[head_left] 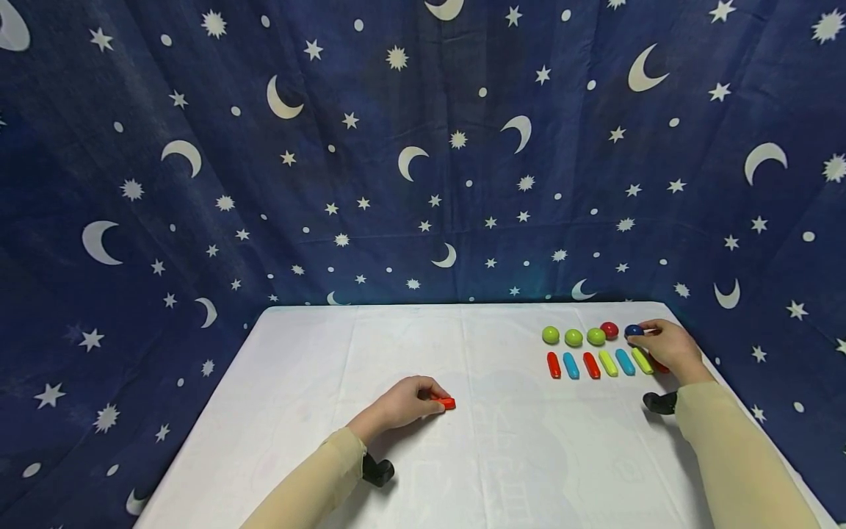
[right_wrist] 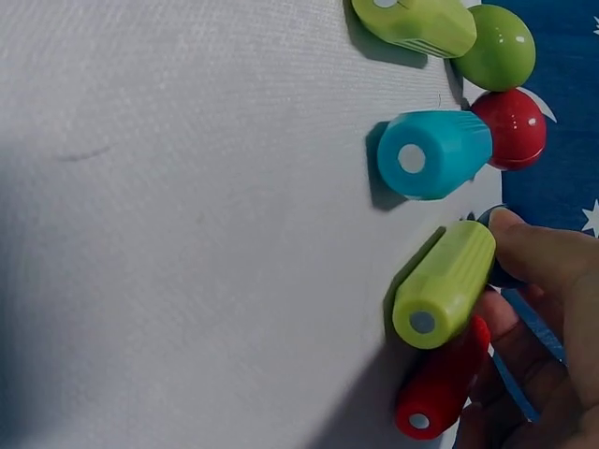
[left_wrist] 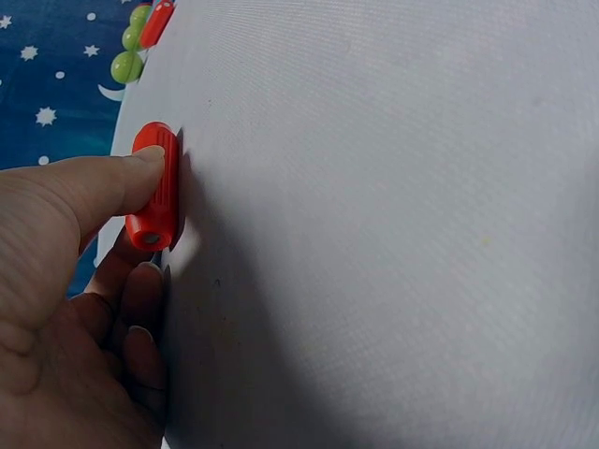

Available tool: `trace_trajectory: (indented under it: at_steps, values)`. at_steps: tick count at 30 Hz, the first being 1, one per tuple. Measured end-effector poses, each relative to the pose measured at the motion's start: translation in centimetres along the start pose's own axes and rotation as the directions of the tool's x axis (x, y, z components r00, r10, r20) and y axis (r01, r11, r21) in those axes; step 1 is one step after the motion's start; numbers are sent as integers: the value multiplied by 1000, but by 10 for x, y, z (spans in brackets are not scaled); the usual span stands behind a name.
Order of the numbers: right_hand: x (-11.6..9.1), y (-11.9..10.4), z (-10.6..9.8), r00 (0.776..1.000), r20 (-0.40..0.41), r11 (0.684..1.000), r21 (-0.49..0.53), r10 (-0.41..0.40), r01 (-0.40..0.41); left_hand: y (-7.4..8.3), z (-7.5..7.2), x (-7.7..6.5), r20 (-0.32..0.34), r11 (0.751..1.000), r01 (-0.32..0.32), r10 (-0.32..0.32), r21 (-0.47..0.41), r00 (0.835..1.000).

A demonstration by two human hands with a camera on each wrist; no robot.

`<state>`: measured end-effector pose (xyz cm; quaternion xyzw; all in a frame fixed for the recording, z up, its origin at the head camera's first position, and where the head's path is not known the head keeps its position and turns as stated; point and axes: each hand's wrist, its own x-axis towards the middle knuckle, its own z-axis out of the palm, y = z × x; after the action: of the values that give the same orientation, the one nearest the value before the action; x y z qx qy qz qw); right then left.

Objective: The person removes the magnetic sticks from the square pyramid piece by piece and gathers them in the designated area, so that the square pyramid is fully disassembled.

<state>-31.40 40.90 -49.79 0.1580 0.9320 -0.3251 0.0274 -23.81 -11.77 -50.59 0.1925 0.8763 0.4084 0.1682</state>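
My left hand [head_left: 403,402] pinches a short red magnetic stick [left_wrist: 159,187] between thumb and fingers, low over the white table left of centre. A metal dot shows on the stick's near end in the left wrist view. Over at the far right, my right hand [head_left: 669,347] pinches a dark blue ball [head_left: 633,330], mostly hidden behind the thumb in the right wrist view. Just in front of that hand lie a yellow-green stick [right_wrist: 445,285] and a red stick [right_wrist: 445,379]. A blue stick [right_wrist: 435,154] and a red ball [right_wrist: 510,129] are beside them.
Three green balls [head_left: 573,337] stand in a line behind a row of red, blue and yellow-green sticks [head_left: 591,365]. White cloth covers the table [head_left: 370,338]. A dark blue curtain [head_left: 370,147] with moons and stars hangs behind it and along both sides.
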Motion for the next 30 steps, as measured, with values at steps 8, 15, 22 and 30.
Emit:
trace_trajectory:
  at_steps: [8, 15, 22, 30]
  values:
    - [-2, -3, 1, 1000, 6, 1000, 2, 13, -13, 0, 0, -1, -5, 1000, -3, 3, -8, 1000]
    - [-2, -3, 2, 1000, 2, 1000, -2, 26, -26, -1, 0, -1, -4, 1000, -12, 12, -10, 1000]
    - [1, -2, 2, 1000, 5, 1000, -2, 22, -22, -1, 1, 0, -5, 1000, -10, 10, -12, 1000]
    - [1, -1, 1, 1000, 12, 1000, 3, 23, -23, -2, 1, 1, -12, 1000, -20, 20, -6, 1000]
